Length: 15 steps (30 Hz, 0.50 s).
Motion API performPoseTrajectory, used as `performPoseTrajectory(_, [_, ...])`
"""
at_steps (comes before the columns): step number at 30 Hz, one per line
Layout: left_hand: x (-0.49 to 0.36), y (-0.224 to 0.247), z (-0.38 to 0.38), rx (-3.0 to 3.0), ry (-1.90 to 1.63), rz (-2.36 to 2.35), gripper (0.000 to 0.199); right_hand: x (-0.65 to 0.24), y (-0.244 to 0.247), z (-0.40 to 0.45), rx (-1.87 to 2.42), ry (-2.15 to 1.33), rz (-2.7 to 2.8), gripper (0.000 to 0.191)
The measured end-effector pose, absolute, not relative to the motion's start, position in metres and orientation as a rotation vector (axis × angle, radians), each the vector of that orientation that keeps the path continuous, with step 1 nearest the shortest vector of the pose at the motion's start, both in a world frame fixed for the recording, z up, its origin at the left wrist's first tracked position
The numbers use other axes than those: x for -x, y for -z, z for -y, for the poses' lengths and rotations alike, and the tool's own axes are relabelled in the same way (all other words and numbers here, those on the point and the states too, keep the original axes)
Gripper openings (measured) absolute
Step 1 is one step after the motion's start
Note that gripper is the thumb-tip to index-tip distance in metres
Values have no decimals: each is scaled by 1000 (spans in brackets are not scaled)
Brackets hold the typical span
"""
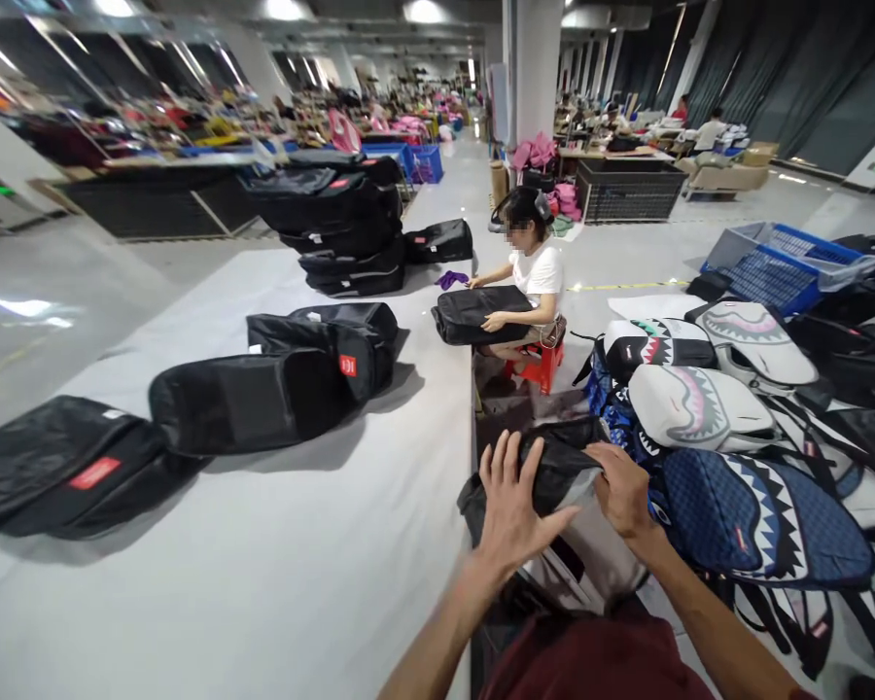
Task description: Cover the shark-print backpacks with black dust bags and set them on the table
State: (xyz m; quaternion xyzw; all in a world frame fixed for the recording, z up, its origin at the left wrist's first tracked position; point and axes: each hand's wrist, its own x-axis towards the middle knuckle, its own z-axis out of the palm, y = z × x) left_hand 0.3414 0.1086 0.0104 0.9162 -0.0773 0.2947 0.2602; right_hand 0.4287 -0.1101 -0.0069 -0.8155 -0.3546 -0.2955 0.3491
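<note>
A black backpack (554,486) with a pale grey lining or panel rests in front of my body, beside the white table edge. My left hand (514,501) lies on its upper side with the fingers spread. My right hand (623,486) is closed on the edge of the same backpack, at its right. Part of the backpack is hidden behind my hands and forearms. Close by on the right lies a dark blue checked backpack (700,501) with a toothed-mouth pattern.
The white table (321,583) spreads to the left, bearing several black backpacks (226,399) and a tall stack of them (335,219). Across from me a co-worker (536,267) sits on a red stool (540,367), handling a black bag (481,313). Patterned backpacks (671,408) and a blue crate (765,267) stand right.
</note>
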Motion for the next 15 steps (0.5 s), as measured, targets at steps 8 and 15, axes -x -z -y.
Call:
performPoseTrajectory(8, [-332,28,-111,-2497,-1068,271,84,-409,18,98,2273,668,855,24])
performPoseTrajectory(15, [-395,75,-85,-2454,-702,456,95,-448,36,180,2315,665,696,24])
